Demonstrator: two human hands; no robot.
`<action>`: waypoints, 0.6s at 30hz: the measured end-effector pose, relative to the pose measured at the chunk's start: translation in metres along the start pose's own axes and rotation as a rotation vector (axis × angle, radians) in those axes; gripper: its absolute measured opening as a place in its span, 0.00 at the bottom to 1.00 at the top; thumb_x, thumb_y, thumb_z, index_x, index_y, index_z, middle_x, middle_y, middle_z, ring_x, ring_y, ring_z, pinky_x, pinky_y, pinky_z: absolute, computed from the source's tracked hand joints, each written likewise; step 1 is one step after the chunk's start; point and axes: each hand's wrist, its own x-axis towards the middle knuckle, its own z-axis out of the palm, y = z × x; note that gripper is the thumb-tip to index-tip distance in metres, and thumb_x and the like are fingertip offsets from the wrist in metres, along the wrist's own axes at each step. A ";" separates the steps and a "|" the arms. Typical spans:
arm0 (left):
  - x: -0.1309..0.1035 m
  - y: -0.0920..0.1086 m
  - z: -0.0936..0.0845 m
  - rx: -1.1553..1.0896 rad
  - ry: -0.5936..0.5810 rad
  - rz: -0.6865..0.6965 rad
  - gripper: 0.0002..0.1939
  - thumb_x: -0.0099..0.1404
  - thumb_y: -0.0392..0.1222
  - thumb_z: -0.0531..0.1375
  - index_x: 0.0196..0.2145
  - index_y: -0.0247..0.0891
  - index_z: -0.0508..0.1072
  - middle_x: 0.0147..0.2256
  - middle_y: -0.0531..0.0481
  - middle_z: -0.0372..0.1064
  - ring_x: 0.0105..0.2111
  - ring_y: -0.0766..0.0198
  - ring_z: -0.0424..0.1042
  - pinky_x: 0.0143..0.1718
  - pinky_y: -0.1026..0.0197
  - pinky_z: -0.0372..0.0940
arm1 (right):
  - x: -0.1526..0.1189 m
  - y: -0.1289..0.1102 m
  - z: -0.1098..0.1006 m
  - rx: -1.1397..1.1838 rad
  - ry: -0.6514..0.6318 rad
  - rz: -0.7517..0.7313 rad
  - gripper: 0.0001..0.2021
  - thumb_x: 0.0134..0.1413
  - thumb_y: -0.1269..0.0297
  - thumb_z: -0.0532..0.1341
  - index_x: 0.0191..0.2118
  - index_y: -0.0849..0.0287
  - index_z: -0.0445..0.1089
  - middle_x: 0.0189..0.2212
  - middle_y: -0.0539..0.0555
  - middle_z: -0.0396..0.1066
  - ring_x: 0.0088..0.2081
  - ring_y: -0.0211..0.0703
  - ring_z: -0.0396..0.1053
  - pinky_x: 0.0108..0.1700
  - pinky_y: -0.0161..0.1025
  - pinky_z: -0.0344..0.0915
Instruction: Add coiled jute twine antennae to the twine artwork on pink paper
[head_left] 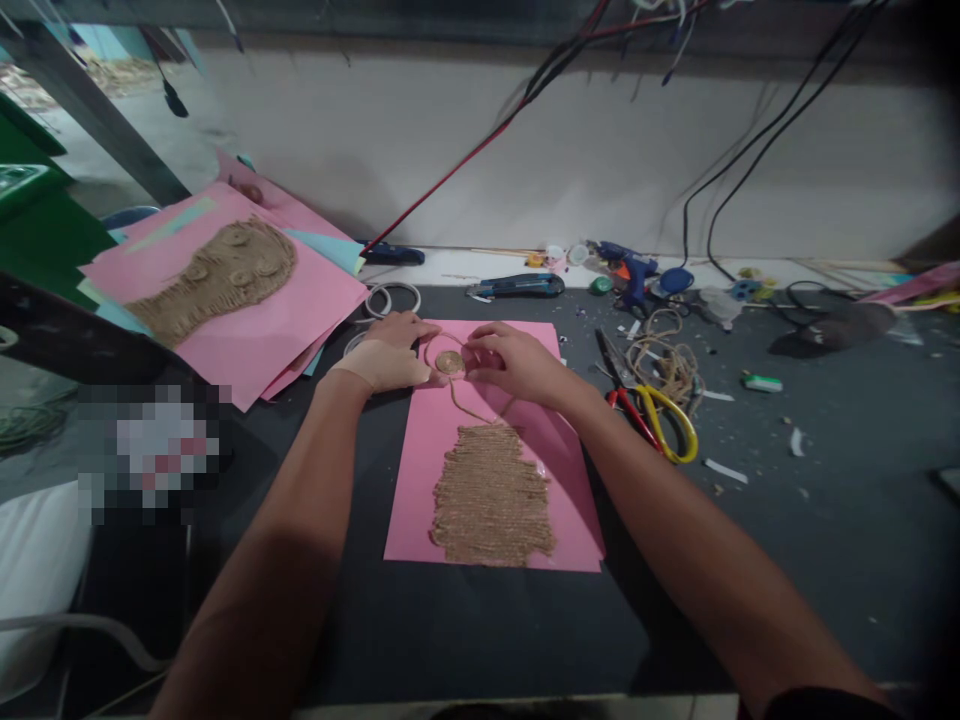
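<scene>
Head view: a pink sheet point(412, 520) lies on the dark surface point(787, 620), and clock directions here are taken from the middle of that sheet. Toward 6 o'clock a panel of twine rows point(491, 495) covers its lower part, the strands running side to side with uneven ends. Toward 11 o'clock a small twine coil point(450, 362) sits flat on the pink, between the two hands. A twine outline point(466, 411) curves past the coil and dips to a point near the panel's 12 o'clock edge; part of it is hidden by the fingers.

The left hand point(386, 355) rests at the sheet's 10 o'clock edge, fingers stretched out, thumb and forefinger apart, beside the coil. The right hand point(517, 365) comes in near 12 o'clock, its fingers bent and the tips just beside the coil; whether they pinch anything I cannot tell.

Between 2 and 3 o'clock lie scissors point(639, 390) with a yellow loop, close to a tangle of twine point(671, 365). A utility knife point(517, 286) lies at 12 o'clock beyond the sheet, and a blue glue gun point(636, 272) between 1 and 2. Toward 10 o'clock is a stack of coloured sheets point(307, 300), topped by a twine-covered shape point(232, 268).
</scene>
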 end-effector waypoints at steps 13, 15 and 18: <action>0.000 0.000 0.002 -0.043 0.009 -0.043 0.34 0.52 0.59 0.70 0.56 0.45 0.77 0.54 0.40 0.70 0.58 0.44 0.67 0.64 0.45 0.59 | 0.000 0.003 0.001 -0.009 0.004 -0.016 0.13 0.61 0.61 0.70 0.49 0.58 0.77 0.57 0.61 0.72 0.54 0.53 0.71 0.55 0.48 0.68; 0.000 0.000 0.001 -0.048 0.007 -0.041 0.36 0.52 0.59 0.69 0.57 0.43 0.78 0.55 0.38 0.70 0.58 0.43 0.67 0.65 0.45 0.58 | -0.001 0.004 0.000 -0.009 -0.003 -0.022 0.13 0.61 0.62 0.70 0.50 0.58 0.77 0.56 0.61 0.73 0.54 0.53 0.71 0.56 0.48 0.68; 0.000 0.000 0.001 -0.036 0.000 -0.028 0.35 0.53 0.60 0.69 0.57 0.45 0.78 0.55 0.38 0.70 0.59 0.43 0.66 0.65 0.44 0.58 | -0.001 0.003 -0.002 -0.002 -0.012 -0.027 0.14 0.60 0.63 0.70 0.51 0.59 0.77 0.55 0.61 0.73 0.54 0.52 0.72 0.56 0.48 0.68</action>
